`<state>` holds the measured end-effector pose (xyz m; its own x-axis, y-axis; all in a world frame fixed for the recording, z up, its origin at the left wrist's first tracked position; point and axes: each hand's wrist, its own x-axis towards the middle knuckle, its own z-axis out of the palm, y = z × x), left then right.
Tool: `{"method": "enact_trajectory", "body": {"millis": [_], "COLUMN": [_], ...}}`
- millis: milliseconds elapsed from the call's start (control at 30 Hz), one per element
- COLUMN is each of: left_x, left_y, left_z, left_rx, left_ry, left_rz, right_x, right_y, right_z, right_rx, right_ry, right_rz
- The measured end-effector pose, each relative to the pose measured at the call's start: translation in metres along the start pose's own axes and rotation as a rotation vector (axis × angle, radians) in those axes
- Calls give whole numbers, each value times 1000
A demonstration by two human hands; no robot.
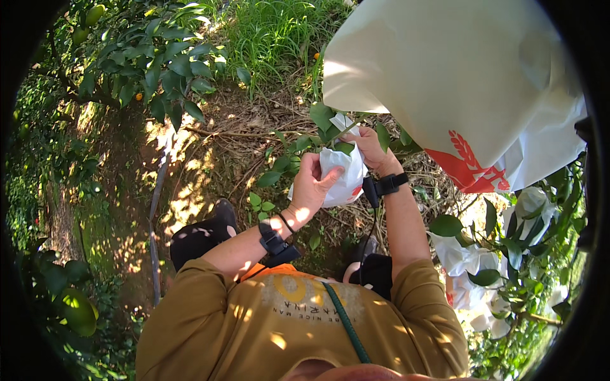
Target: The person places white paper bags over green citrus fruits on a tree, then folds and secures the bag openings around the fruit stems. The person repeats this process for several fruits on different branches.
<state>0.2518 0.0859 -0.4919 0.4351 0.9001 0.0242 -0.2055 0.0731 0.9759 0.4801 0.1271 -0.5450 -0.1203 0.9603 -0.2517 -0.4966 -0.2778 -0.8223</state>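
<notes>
In front of me hangs a small white paper fruit bag (350, 188) with a red print, among the leaves of a low branch. My left hand (312, 178) grips its left side, thumb across the front. At the bag's upper right edge, my right hand (374, 147) pinches the paper near the mouth, its fingertips partly hidden. Something green (344, 147) shows in the mouth; I cannot tell whether it is a fruit or a leaf. A narrow paper flap (344, 123) sticks up beside the twig above.
A large white paper sheet or bag (429, 62) with red print looms close at upper right. More white bags (469, 264) hang among branches at right. Leafy branches (167, 66) and green fruit (78, 312) are at left. A grey hose or strip (153, 224) runs along the ground.
</notes>
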Motion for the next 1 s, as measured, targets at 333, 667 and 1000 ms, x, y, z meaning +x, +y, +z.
{"method": "enact_trajectory", "body": {"millis": [333, 667, 1000], "left_x": [7, -9, -21], "left_y": [-1, -21, -22], "left_z": [-4, 4, 15], "left_rx": [-187, -76, 205], "left_ry": [-3, 17, 77], "left_rz": [-131, 18, 186], "right_x": [-1, -5, -19], "right_y": [7, 4, -20], "right_z": [-4, 7, 33], "right_rx": [-28, -289, -197], "right_ry": [48, 150, 155], "right_rz": [-22, -158, 87]}}
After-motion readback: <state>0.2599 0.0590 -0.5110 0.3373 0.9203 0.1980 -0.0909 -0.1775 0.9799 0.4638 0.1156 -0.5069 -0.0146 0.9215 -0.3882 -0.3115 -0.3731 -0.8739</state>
